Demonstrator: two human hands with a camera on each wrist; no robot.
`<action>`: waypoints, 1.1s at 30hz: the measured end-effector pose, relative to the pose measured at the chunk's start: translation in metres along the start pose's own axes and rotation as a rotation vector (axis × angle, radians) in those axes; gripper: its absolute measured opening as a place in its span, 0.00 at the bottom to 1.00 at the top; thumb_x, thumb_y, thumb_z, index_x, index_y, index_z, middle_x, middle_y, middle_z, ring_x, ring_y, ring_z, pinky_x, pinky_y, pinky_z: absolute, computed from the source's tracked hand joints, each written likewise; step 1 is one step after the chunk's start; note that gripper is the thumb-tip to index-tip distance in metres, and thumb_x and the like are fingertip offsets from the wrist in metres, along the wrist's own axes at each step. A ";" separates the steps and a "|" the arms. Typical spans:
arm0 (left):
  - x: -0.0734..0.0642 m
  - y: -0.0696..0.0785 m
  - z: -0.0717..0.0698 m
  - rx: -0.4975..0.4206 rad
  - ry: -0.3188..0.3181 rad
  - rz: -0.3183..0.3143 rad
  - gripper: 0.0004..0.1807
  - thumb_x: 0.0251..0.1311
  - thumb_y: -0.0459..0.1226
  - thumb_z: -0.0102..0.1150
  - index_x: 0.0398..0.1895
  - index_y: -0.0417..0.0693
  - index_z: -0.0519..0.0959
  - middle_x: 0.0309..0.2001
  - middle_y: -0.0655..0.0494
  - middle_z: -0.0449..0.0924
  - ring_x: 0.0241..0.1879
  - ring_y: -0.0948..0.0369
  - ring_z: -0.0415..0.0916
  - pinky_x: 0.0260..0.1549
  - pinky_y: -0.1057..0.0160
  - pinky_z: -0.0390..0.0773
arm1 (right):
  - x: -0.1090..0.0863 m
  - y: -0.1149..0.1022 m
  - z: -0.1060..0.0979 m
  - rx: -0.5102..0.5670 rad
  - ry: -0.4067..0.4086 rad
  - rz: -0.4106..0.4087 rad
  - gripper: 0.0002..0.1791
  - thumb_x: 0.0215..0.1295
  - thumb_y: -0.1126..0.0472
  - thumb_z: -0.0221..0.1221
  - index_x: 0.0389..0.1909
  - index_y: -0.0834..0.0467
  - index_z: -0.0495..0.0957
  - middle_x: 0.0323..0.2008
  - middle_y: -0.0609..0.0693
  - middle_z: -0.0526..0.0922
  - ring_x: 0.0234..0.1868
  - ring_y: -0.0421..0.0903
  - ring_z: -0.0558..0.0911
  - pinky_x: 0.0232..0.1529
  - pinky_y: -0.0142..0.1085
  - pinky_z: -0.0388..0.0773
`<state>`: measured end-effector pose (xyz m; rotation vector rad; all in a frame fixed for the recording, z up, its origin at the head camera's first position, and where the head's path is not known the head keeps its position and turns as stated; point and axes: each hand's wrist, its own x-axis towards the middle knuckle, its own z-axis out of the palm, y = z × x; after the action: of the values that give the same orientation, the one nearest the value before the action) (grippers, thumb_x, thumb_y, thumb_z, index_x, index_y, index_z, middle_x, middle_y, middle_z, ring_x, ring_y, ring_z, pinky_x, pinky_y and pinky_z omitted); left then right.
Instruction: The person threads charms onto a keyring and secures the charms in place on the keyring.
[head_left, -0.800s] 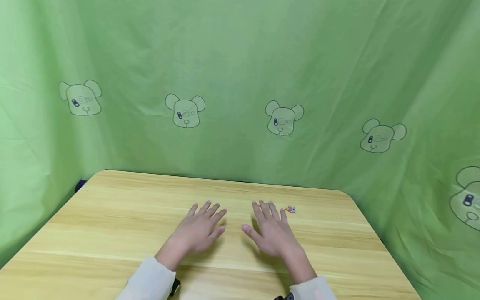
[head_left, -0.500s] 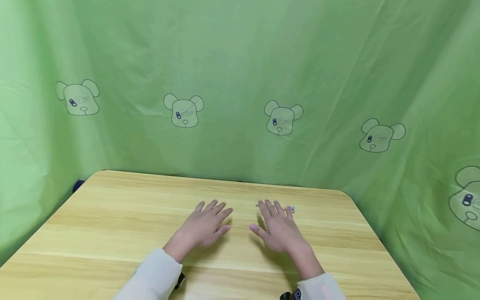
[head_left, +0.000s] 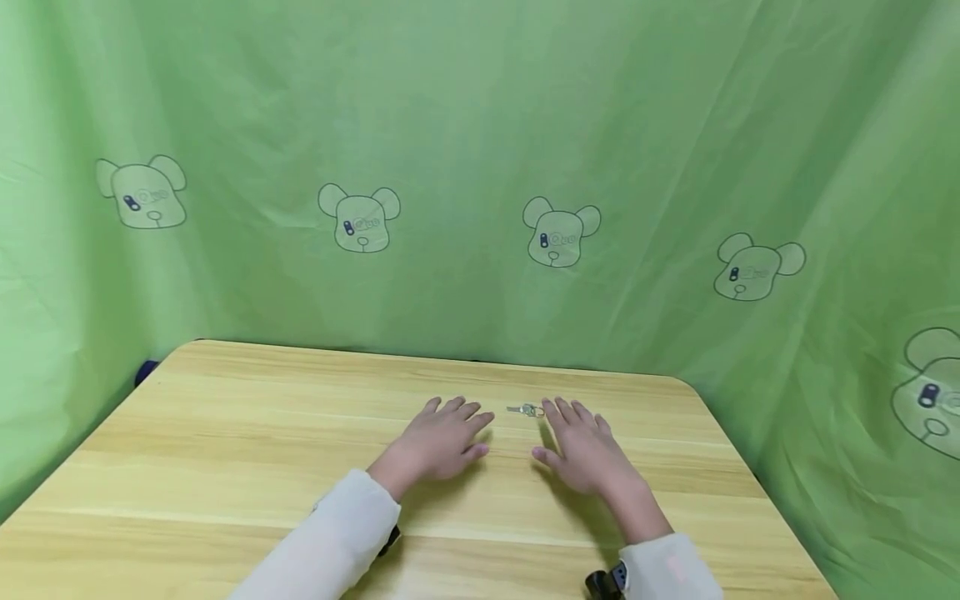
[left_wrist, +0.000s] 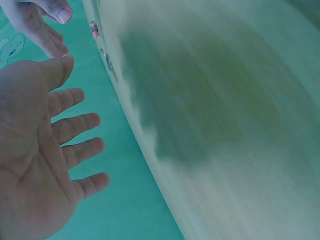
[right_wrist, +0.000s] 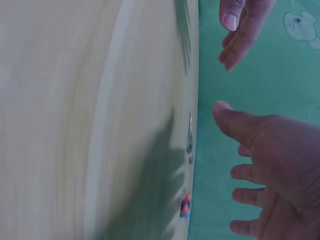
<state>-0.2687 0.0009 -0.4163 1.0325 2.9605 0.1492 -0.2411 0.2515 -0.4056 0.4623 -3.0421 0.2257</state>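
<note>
Over the table, my left hand (head_left: 441,440) is held palm down with its fingers straight and spread. My right hand (head_left: 588,454) hovers to the right of it in the same way, also holding nothing. Beyond the fingertips, between the hands, lies a small silvery key (head_left: 517,409) with metal rings. A small orange and blue charm (right_wrist: 186,205) lies near the key in the right wrist view; the right hand hides it in the head view. Both the key (left_wrist: 109,62) and the charm (left_wrist: 94,29) show in the left wrist view. Whether they are joined, I cannot tell.
The wooden table (head_left: 225,450) has rounded far corners. A green curtain (head_left: 450,125) printed with bear heads hangs behind and beside it. Dark bands with small devices (head_left: 606,582) sit at the wrists under the pale sleeves (head_left: 330,533).
Both hands have drifted to the right, the left one further, so they are closer together. The key has come into sight, while the charm has become covered by the right hand.
</note>
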 end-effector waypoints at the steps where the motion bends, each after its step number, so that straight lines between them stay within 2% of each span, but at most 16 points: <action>1: 0.004 0.002 0.001 0.006 -0.003 0.005 0.31 0.78 0.55 0.45 0.79 0.57 0.63 0.77 0.52 0.62 0.77 0.49 0.56 0.75 0.41 0.55 | 0.000 0.003 -0.001 -0.003 0.000 -0.001 0.44 0.72 0.46 0.62 0.79 0.64 0.55 0.76 0.69 0.59 0.76 0.71 0.57 0.71 0.70 0.52; 13: 0.050 0.026 0.011 0.046 0.017 0.057 0.29 0.77 0.53 0.48 0.77 0.57 0.66 0.73 0.57 0.69 0.71 0.53 0.66 0.70 0.46 0.66 | 0.006 0.041 -0.005 -0.067 -0.033 -0.004 0.37 0.70 0.56 0.65 0.74 0.67 0.64 0.71 0.70 0.67 0.70 0.71 0.66 0.66 0.69 0.64; 19: 0.073 0.036 0.021 0.087 0.062 0.071 0.24 0.76 0.50 0.53 0.71 0.57 0.72 0.66 0.56 0.76 0.64 0.54 0.73 0.64 0.48 0.73 | 0.012 0.059 0.000 -0.099 0.015 -0.061 0.30 0.67 0.61 0.66 0.67 0.67 0.72 0.64 0.67 0.75 0.64 0.68 0.74 0.58 0.68 0.73; 26: 0.100 0.031 0.028 0.047 0.098 0.070 0.18 0.74 0.43 0.57 0.64 0.60 0.80 0.62 0.58 0.79 0.60 0.54 0.76 0.61 0.47 0.76 | 0.021 0.074 0.005 -0.160 0.042 -0.086 0.23 0.68 0.61 0.66 0.61 0.64 0.78 0.57 0.62 0.82 0.55 0.63 0.80 0.50 0.61 0.79; 30: 0.110 0.025 0.029 0.013 0.097 0.078 0.16 0.73 0.41 0.60 0.61 0.62 0.82 0.60 0.59 0.79 0.59 0.54 0.76 0.58 0.49 0.78 | 0.027 0.077 0.009 -0.159 0.054 -0.105 0.19 0.69 0.61 0.65 0.59 0.62 0.80 0.54 0.59 0.83 0.53 0.61 0.80 0.48 0.60 0.79; 33: 0.115 0.021 0.027 -0.001 0.102 0.084 0.15 0.73 0.41 0.60 0.59 0.63 0.84 0.59 0.59 0.80 0.59 0.54 0.76 0.56 0.50 0.79 | 0.032 0.080 0.012 -0.157 0.098 -0.145 0.14 0.69 0.62 0.65 0.53 0.60 0.82 0.49 0.56 0.85 0.49 0.59 0.81 0.44 0.57 0.80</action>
<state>-0.3450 0.0908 -0.4381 1.1846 3.0068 0.2103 -0.2959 0.3158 -0.4263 0.6367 -2.8858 0.0025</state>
